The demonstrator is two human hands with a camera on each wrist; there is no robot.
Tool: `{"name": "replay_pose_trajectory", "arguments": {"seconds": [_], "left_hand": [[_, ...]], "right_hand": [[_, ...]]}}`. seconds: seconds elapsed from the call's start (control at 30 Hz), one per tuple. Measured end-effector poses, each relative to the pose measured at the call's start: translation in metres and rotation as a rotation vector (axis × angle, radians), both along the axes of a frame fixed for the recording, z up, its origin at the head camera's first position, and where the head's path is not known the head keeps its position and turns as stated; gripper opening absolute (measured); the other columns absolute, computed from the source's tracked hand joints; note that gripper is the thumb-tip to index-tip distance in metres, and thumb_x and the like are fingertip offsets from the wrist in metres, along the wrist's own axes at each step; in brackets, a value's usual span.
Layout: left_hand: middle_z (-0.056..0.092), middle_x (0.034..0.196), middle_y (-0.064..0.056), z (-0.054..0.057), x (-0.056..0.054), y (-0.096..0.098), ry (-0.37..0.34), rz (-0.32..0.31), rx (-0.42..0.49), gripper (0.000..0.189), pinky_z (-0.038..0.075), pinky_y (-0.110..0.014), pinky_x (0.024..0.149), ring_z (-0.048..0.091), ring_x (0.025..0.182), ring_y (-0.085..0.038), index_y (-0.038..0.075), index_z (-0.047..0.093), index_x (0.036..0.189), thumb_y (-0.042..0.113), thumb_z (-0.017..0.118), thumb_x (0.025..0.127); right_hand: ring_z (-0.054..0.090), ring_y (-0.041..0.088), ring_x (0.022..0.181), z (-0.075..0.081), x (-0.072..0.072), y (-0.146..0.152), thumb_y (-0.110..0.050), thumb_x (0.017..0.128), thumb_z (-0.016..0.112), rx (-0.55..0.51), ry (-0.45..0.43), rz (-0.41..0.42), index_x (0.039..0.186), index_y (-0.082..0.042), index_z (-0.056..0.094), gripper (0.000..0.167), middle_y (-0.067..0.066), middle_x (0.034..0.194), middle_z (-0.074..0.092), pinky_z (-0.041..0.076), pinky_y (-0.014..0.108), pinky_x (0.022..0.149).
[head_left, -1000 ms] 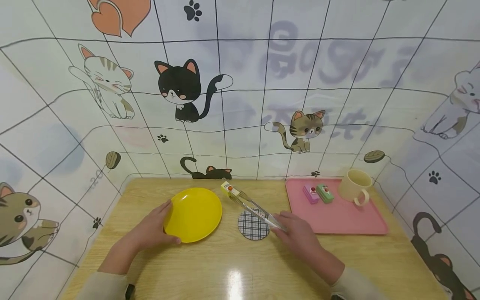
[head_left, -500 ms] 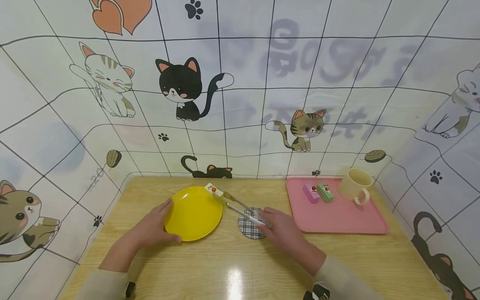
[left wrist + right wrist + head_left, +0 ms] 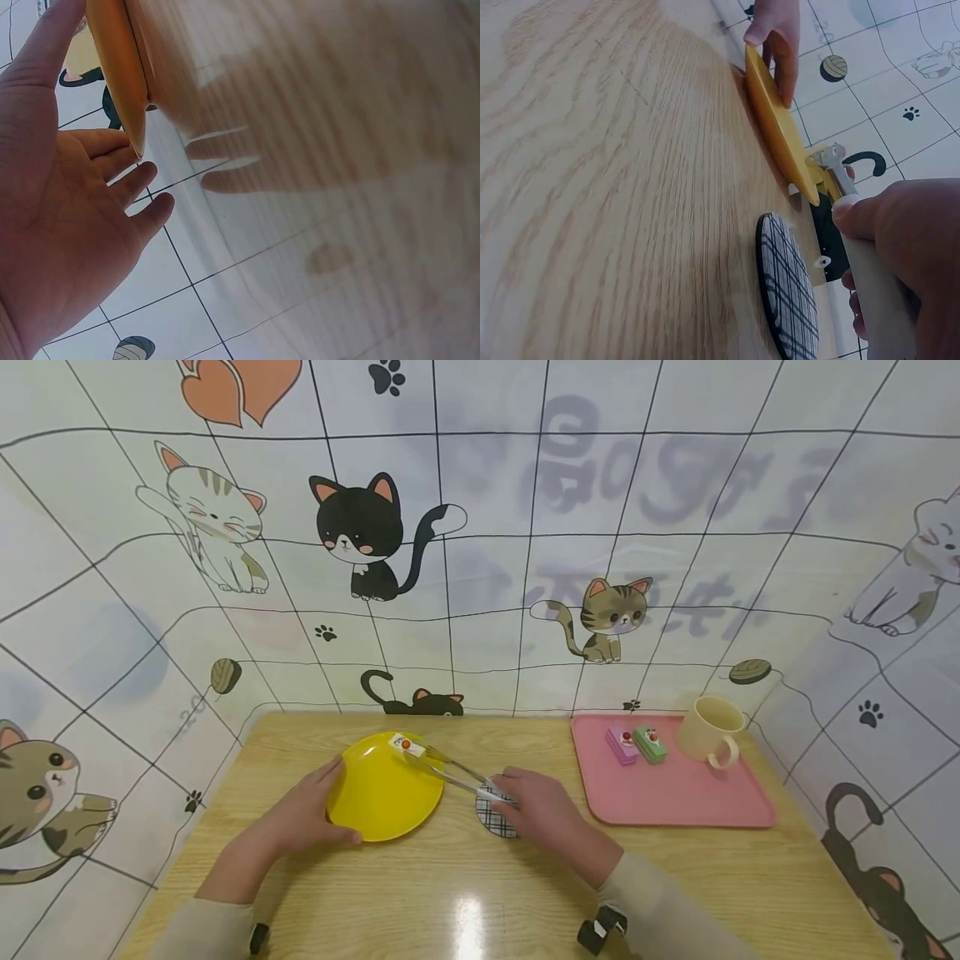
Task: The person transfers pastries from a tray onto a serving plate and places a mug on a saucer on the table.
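My left hand (image 3: 303,814) grips the left rim of a yellow plate (image 3: 382,802), thumb at its near edge and fingers along the far side. In the right wrist view the plate (image 3: 780,135) appears edge-on, low over the table. My right hand (image 3: 542,806) holds metal tongs (image 3: 450,779), whose pale handle (image 3: 877,292) shows in the right wrist view. Between the tong tips is a small toy cake slice (image 3: 403,744) with a white top and an orange-red dot. It overlaps the plate's upper part in the head view.
A round plaid coaster (image 3: 497,820) lies under the tongs and right hand. At the right, a pink tray (image 3: 690,797) bears a purple toy cake slice (image 3: 622,747), a green one (image 3: 650,746) and a cream mug (image 3: 703,731). A cat-printed sheet walls in the table.
My right hand has moved left with the tongs, carrying the toy cake slice from beside the plate to over its upper part. The left hand and plate have stayed in place.
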State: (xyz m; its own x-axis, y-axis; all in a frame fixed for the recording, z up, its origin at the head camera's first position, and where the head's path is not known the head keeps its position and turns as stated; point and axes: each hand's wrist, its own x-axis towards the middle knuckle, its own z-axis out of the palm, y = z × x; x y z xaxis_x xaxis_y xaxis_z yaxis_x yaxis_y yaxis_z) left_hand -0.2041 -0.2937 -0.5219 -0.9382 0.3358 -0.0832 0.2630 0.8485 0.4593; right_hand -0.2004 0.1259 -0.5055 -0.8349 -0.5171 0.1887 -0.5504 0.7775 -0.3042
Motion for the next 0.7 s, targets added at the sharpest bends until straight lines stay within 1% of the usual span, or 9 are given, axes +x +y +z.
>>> {"name": "replay_pose_trajectory", "arguments": {"seconds": [0.07, 0.13, 0.37, 0.53, 0.7], "left_hand": [[0.028, 0.177, -0.031, 0.000, 0.000, 0.000, 0.002, 0.000, -0.002, 0.135, 0.031, -0.070, 0.127, 0.033, 0.158, -0.056, -0.012, 0.033, 0.167, 0.062, 0.098, 0.075], [0.028, 0.176, -0.031, 0.000, -0.001, 0.000, 0.001, 0.002, -0.005, 0.135, 0.032, -0.070, 0.127, 0.034, 0.158, -0.056, -0.011, 0.033, 0.167, 0.062, 0.098, 0.075], [0.028, 0.177, -0.031, 0.001, 0.000, 0.000, -0.004, 0.004, 0.000, 0.135, 0.032, -0.070, 0.127, 0.033, 0.158, -0.056, -0.011, 0.033, 0.167, 0.063, 0.098, 0.075], [0.028, 0.177, -0.030, 0.002, 0.001, 0.000, -0.013, 0.007, -0.001, 0.135, 0.031, -0.070, 0.127, 0.033, 0.158, -0.055, -0.011, 0.033, 0.168, 0.062, 0.098, 0.075], [0.027, 0.178, -0.029, 0.003, 0.000, 0.001, -0.019, 0.010, -0.008, 0.135, 0.031, -0.069, 0.128, 0.033, 0.159, -0.054, -0.009, 0.032, 0.168, 0.063, 0.098, 0.076]], "right_hand": [[0.060, 0.012, 0.082, -0.001, -0.003, -0.005, -0.030, 0.106, 0.077, 0.011, -0.007, -0.009, 0.139, -0.008, 0.077, 0.040, -0.003, 0.104, 0.069, 0.057, 0.034, 0.071], [0.056, 0.011, 0.080, -0.003, -0.005, -0.008, -0.031, 0.106, 0.078, 0.018, -0.014, -0.017, 0.139, -0.008, 0.077, 0.040, -0.004, 0.103, 0.069, 0.054, 0.032, 0.069], [0.058, 0.011, 0.081, -0.008, -0.010, -0.013, -0.031, 0.106, 0.077, 0.043, -0.022, -0.027, 0.139, -0.006, 0.076, 0.041, 0.000, 0.106, 0.071, 0.056, 0.032, 0.070], [0.058, 0.013, 0.078, -0.009, -0.010, -0.016, -0.028, 0.105, 0.079, 0.043, 0.009, 0.002, 0.134, -0.004, 0.078, 0.038, 0.001, 0.102, 0.070, 0.056, 0.034, 0.067], [0.054, 0.012, 0.075, -0.010, -0.012, -0.018, -0.031, 0.105, 0.079, 0.063, 0.009, -0.002, 0.133, -0.006, 0.078, 0.038, -0.001, 0.099, 0.068, 0.052, 0.030, 0.065]]}}
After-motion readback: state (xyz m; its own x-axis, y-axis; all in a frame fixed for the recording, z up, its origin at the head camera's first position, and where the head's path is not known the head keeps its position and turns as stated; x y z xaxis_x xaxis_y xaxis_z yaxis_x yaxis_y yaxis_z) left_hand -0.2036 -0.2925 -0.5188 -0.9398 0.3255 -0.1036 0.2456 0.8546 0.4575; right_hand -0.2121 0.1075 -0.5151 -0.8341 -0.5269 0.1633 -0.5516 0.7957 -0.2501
